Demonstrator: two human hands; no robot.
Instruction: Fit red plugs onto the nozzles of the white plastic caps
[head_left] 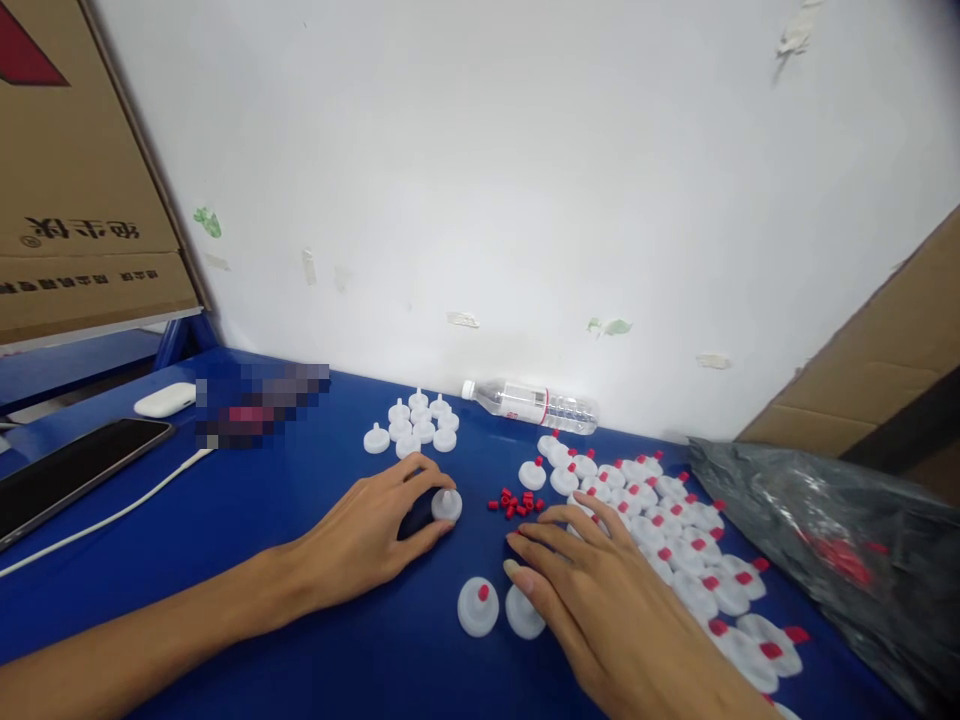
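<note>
My left hand [375,515] has its thumb and fingers closed around a white plastic spout lid [447,505], whose tip shows no red cap. My right hand [592,570] is stretched flat with fingers extended, its fingertips beside a small pile of red caps [517,502]. Partly under its thumb lies another white lid [523,614]; its top is hidden. Left of that rests a white lid with a red tip [478,607]. Farther back stands a cluster of several bare white lids [409,425]. Many red-tipped lids [675,530] spread out on the right.
A clear plastic bottle [532,403] lies along the white wall. At right is a dark plastic bag [847,560] with red pieces visible in it. A phone [75,470], white case [165,400] and white cable [127,508] occupy the blue table's left side. Cardboard [90,180] rises behind them.
</note>
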